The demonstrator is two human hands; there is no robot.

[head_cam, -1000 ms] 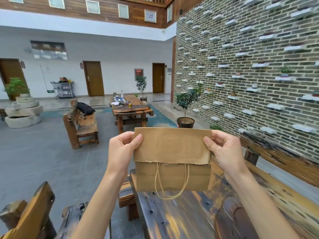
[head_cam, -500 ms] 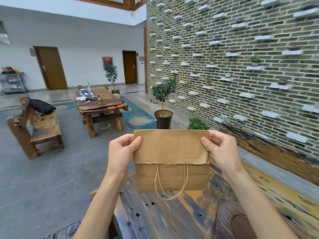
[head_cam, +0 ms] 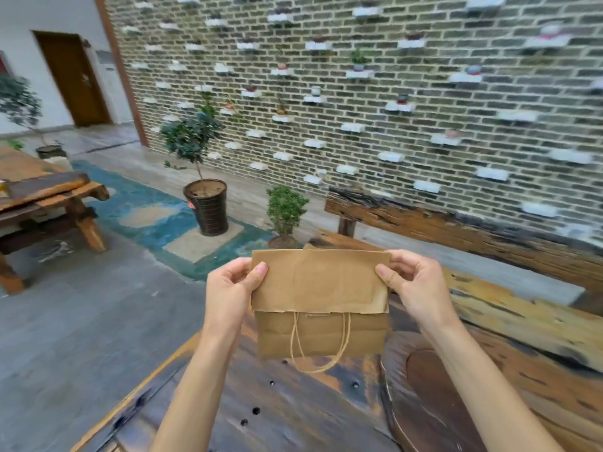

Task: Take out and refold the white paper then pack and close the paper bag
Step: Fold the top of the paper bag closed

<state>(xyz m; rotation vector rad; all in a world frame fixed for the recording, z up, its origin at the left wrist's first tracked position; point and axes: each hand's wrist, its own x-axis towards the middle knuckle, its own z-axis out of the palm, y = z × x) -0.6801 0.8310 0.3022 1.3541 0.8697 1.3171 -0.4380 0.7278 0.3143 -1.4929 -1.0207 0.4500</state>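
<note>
A brown paper bag [head_cam: 321,305] hangs upright in the air above a dark wooden table [head_cam: 293,409]. Its top is folded down toward me as a flap, and a twine handle loops below the flap. My left hand [head_cam: 233,293] pinches the flap's upper left corner, thumb on the front. My right hand [head_cam: 414,287] pinches the upper right corner the same way. No white paper shows; the bag's inside is hidden.
A rough wooden bench [head_cam: 456,230] runs along the brick wall on the right. A potted tree [head_cam: 204,190] and a small potted shrub [head_cam: 285,213] stand on the floor beyond the table. Another wooden table [head_cam: 45,197] is at left.
The view has swung to the right, so the far tables and doors slid leftward. Both hands keep the same grip on the folded bag, which stays at the same height.
</note>
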